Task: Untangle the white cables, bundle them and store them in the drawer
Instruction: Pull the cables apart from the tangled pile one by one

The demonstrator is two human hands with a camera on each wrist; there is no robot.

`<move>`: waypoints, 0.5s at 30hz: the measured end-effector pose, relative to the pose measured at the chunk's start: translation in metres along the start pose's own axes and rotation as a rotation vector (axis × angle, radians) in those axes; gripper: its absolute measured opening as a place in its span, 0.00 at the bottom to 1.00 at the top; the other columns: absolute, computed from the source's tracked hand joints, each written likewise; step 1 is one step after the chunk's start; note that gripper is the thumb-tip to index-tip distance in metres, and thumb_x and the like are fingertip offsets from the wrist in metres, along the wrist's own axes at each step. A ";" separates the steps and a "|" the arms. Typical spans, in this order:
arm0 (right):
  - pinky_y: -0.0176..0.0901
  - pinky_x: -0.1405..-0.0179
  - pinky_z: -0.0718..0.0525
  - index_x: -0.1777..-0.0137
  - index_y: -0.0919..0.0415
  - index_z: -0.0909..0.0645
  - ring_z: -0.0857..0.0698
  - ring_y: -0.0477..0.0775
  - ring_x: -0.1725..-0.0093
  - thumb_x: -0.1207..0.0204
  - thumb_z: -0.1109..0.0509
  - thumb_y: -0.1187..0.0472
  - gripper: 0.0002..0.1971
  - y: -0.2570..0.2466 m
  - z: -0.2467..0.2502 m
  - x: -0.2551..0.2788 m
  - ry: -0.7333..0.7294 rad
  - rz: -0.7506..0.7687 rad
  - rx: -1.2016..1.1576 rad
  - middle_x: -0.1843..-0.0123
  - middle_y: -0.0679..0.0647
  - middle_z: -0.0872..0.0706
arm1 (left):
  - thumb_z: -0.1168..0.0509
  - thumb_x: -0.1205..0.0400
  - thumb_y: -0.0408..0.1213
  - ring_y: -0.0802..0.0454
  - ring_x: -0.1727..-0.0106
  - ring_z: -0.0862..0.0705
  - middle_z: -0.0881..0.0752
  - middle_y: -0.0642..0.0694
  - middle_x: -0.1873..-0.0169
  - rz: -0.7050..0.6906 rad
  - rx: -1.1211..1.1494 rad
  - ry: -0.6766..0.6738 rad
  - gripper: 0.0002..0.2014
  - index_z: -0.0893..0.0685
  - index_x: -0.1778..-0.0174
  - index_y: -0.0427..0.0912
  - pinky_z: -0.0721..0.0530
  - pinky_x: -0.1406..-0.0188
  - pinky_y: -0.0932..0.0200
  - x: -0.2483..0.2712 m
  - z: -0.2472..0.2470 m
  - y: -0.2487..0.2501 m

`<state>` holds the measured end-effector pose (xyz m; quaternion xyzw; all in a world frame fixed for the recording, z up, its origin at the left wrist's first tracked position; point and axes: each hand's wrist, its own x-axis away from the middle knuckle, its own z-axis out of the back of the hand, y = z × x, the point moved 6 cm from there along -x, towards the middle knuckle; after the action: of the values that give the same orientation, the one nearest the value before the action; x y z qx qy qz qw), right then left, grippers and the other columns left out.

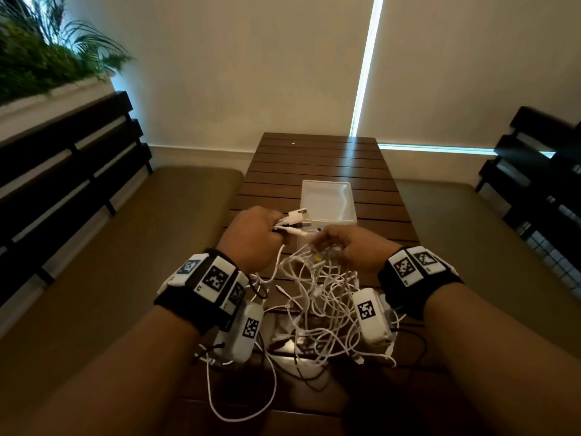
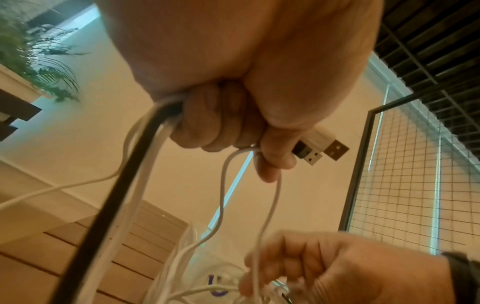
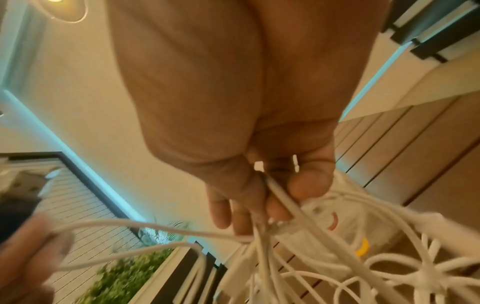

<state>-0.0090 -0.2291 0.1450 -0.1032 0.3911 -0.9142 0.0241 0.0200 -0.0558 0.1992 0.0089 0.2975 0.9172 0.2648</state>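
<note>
A: Surface?
B: Dark slatted wooden table (image 1: pixel 317 158), narrow, running away toward a pale wall (image 1: pixel 239 73). Cushioned benches (image 1: pixel 176 215) on both sides, black slatted backrests (image 1: pixel 69 152) behind them. Planter of green fronds (image 1: pixel 41 58) up at the left. Bright vertical strip of daylight (image 1: pixel 367 64) between blinds at the far wall.

A: Cables?
B: White cables (image 1: pixel 317 297) in a loose tangle on the near end of the table, partly lifted between the wrists, one loop trailing off the near edge. Translucent white drawer (image 1: pixel 328 199) just beyond the hands, standing on the slats.

A: Hands?
B: Near each other, not touching. Left hand (image 1: pixel 254 234) fisted round several cable ends; two USB plugs (image 2: pixel 322 150) sticking out past the thumb, a black cord (image 2: pixel 124 185) gripped alongside the white strands. Right hand (image 1: pixel 352 247) pinching a bunch of strands at the top of the tangle, fingers (image 3: pixel 226 207) curled round them. Thin white strands strung between the two hands.
</note>
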 end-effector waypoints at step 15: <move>0.37 0.57 0.20 0.55 0.57 0.14 0.15 0.45 0.57 0.24 0.25 0.59 0.03 0.007 -0.018 -0.004 0.043 -0.022 0.228 0.57 0.50 0.12 | 0.32 0.20 0.35 0.63 0.78 0.22 0.16 0.55 0.76 -0.041 0.159 0.112 0.07 0.10 0.53 0.48 0.29 0.80 0.71 0.004 0.040 0.035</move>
<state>-0.0094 -0.2211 0.1271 -0.0842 0.2836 -0.9551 0.0172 0.0067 -0.0564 0.2507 -0.0276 0.3839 0.8841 0.2651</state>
